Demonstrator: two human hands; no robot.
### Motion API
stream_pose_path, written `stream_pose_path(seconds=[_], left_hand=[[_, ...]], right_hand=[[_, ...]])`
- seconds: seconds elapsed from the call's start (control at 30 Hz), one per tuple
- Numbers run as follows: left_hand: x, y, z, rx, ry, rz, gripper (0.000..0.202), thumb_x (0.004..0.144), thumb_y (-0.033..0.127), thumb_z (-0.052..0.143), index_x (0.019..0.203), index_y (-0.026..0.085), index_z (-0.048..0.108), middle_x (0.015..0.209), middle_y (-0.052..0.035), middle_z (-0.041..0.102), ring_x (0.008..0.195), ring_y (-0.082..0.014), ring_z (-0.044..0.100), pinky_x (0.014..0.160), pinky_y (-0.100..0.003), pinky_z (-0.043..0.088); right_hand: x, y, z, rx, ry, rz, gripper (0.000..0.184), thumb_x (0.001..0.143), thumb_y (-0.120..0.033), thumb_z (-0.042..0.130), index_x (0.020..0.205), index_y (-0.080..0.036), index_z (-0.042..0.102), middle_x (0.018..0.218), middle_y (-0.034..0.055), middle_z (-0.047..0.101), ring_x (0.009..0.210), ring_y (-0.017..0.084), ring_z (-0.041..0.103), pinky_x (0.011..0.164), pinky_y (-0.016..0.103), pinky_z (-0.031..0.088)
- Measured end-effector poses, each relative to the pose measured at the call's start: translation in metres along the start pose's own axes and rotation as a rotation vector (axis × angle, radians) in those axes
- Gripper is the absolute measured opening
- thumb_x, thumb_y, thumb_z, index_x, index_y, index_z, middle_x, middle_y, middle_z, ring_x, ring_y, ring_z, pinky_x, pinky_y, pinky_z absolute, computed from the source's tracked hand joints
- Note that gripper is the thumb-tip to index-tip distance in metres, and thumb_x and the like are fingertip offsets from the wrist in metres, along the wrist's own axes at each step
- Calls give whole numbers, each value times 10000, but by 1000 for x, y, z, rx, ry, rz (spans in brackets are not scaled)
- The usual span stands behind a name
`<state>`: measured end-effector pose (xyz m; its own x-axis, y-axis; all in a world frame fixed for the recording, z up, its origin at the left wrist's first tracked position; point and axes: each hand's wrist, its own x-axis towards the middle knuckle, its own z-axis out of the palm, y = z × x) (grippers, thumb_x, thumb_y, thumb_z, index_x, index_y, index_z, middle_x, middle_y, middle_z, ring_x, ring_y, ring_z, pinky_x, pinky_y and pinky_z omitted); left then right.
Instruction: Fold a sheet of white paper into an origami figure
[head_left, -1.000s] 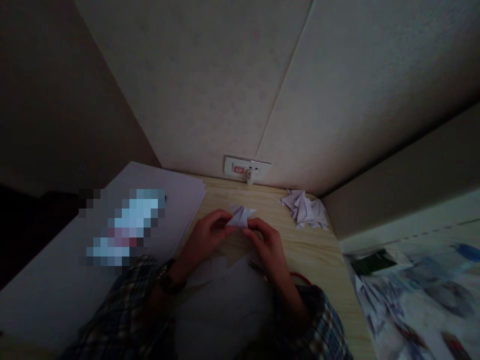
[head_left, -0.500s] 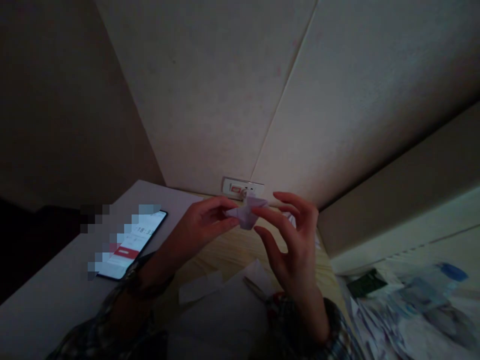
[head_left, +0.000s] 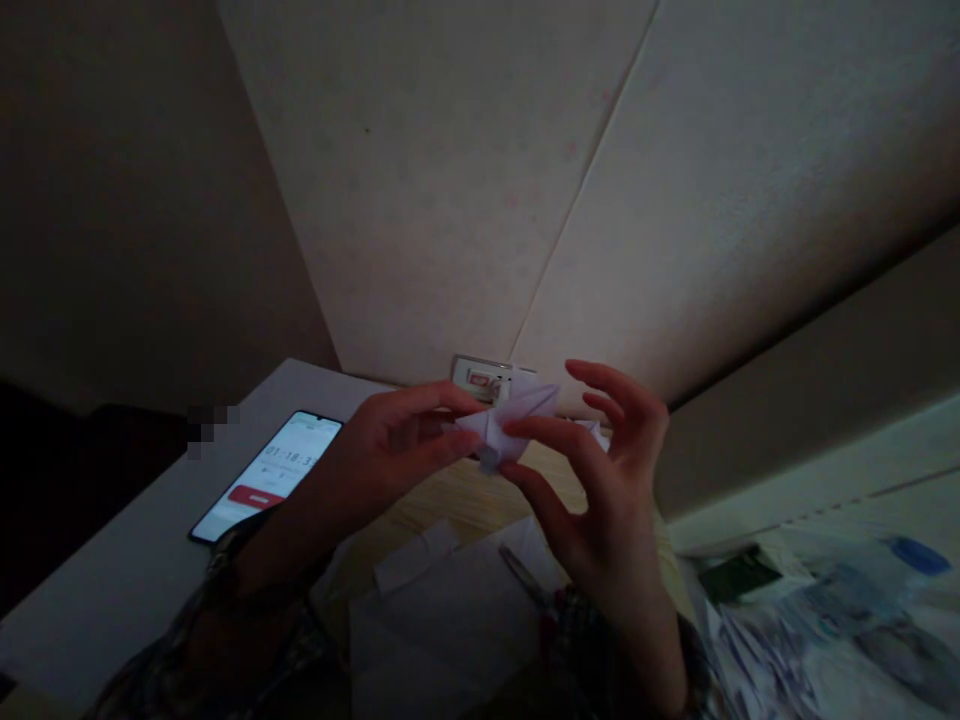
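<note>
The head camera gives me, first and widest, a pale speckled wall (head_left: 450,220) crossed by a slanting seam, with a wood-grained worktop (head_left: 457,500) at its foot. Over the left of the worktop I see a broad white paper stack (head_left: 112,570), and in the near middle a white sheet (head_left: 427,650). Past the right edge there is a jumble of paper and clear plastic, too dim for me to sort out, apart from a blue cap (head_left: 919,555). Next come the two hands: on the left hand (head_left: 390,435) I read thumb and forefinger closed in a pinch on one end of the folded paper piece (head_left: 496,428); on the right hand (head_left: 615,490) thumb and forefinger meet its near right side with paper between their tips, the other fingers spread clear. That piece is held up above the worktop, between the hands. A lit phone (head_left: 262,475) lies on the stack beside the left forearm. Scissors (head_left: 521,572) lie on the sheet, partly hidden by the right arm. A paper strip (head_left: 416,560) sits at the sheet's far edge. Smaller still, I make out the wall socket (head_left: 466,376) behind the folded piece.
</note>
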<state>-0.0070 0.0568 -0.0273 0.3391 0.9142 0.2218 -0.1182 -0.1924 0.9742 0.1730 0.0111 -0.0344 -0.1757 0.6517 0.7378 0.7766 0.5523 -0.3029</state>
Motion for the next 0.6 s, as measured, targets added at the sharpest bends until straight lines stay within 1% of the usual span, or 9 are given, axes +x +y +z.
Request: stream_pose_path(seconds=[0.07, 0.17, 0.27, 0.33, 0.4, 0.5, 0.6], left_hand=[[0, 1, 0, 17, -10, -11, 83, 739, 189, 697, 739, 254, 748, 739, 39, 746, 717, -184, 707, 640, -256, 565], [0, -1, 0, 31, -25, -14, 98, 765, 192, 686, 753, 261, 755, 721, 47, 737, 693, -169, 694, 613, -233, 543], [-1, -5, -2, 6, -24, -22, 88, 789, 218, 687, 790, 268, 759, 755, 45, 755, 706, -169, 704, 618, -229, 544], [-2, -6, -2, -8, -17, -67, 70, 807, 255, 683, 808, 262, 753, 741, 39, 755, 706, -180, 715, 618, -241, 556], [-3, -7, -2, -28, -23, -110, 76, 801, 274, 698, 858, 260, 745, 739, 35, 752, 726, -197, 727, 631, -259, 575], [-3, -9, 1, -76, -65, -133, 192, 755, 243, 752, 945, 261, 732, 795, 29, 752, 799, -215, 741, 680, -272, 600], [-2, -13, 3, -171, -103, -98, 262, 723, 165, 768, 965, 254, 717, 840, 32, 748, 805, -181, 736, 682, -227, 594]], right_hand=[[0, -1, -1, -10, -9, 7, 173, 889, -256, 684, 1039, -298, 608, 1367, 49, 423, 1305, 298, 423, 1035, 496, 435], [-1, -2, -3, -11, -38, -5, 149, 891, -267, 683, 999, -269, 580, 1371, 56, 431, 1312, 284, 415, 1055, 471, 423], [-1, -1, -3, -29, -47, -10, 169, 901, -291, 669, 1033, -271, 565, 1369, 67, 449, 1304, 293, 422, 1039, 484, 429], [-2, -1, -2, -42, -52, -6, 197, 903, -306, 667, 1065, -280, 558, 1369, 71, 456, 1299, 303, 427, 1028, 504, 430], [-2, 0, -1, -42, -51, -9, 205, 899, -315, 676, 1060, -279, 555, 1361, 73, 466, 1283, 302, 440, 1021, 508, 435], [-2, 0, 1, -8, -30, -7, 206, 880, -321, 703, 1009, -266, 552, 1319, 74, 488, 1242, 288, 474, 997, 486, 462], [-2, 1, 2, 51, -18, 19, 214, 870, -316, 717, 982, -255, 544, 1284, 81, 492, 1207, 272, 502, 933, 444, 518]])
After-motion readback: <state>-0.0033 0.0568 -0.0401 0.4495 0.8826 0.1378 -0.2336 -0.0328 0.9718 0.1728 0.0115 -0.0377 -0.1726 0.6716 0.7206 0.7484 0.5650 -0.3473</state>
